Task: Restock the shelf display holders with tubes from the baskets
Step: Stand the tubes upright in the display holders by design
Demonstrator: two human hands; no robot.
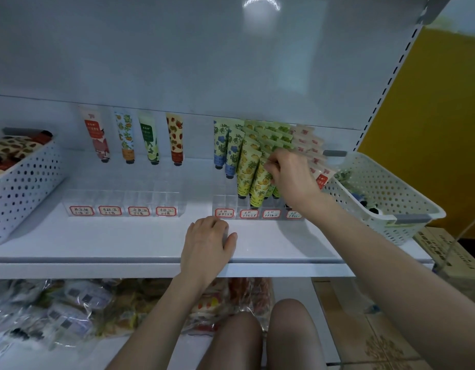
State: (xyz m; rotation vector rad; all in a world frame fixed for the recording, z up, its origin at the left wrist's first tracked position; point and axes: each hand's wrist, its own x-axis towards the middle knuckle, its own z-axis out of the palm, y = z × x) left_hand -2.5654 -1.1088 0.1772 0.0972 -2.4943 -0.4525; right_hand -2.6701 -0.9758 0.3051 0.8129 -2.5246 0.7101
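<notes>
Two clear display holders stand on the white shelf [124,247]. The left holder [124,202] carries only one tube per column at the back, among them a red-and-white tube [97,137]. The right holder [225,204] is packed with blue-flower, yellow-fruit [248,166], green and pink tubes. My right hand [291,177] reaches into the green column and its curled fingers pinch a green tube [267,169] there. My left hand [207,247] rests on the shelf's front edge, fingers curled down, holding nothing.
A white perforated basket [20,182] with several brown-spotted and red tubes sits at the left end. Another white basket [378,193] stands at the right end with a few items inside. Plastic-wrapped goods [57,313] fill the lower shelf. My knees are below.
</notes>
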